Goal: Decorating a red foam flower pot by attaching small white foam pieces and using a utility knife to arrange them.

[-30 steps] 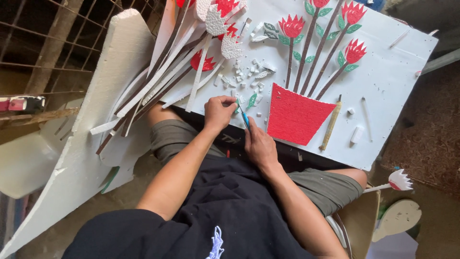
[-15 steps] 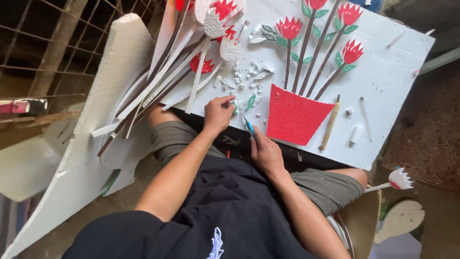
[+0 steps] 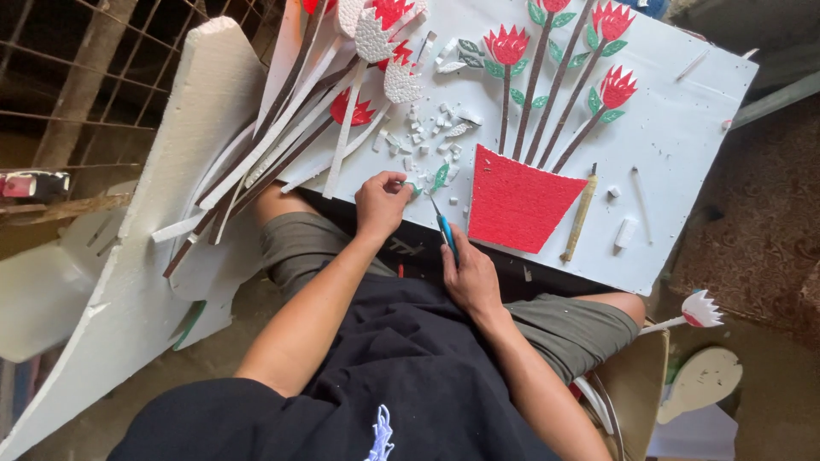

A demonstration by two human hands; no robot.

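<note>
White foam board (image 3: 683,128) across our lap with red pot (image 3: 517,203) and flowers, our left hand (image 3: 382,203) pinching perhaps a green leaf scrap (image 3: 412,186), right hand (image 3: 470,277) clamped on blue-handled knife (image 3: 445,230) at the board's near edge.

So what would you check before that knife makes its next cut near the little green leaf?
1. Blue-handled craft knife held in right hand: ok.
2. Left hand pinning the small green foam leaf: cannot tell; fingertips sit beside it.
3. Left fingers clear of the blade's tip: ok, a gap shows.
4. White foam board lying across the lap: ok.
5. Loose white foam scraps away from the cut: not ok, scattered close by.
</note>
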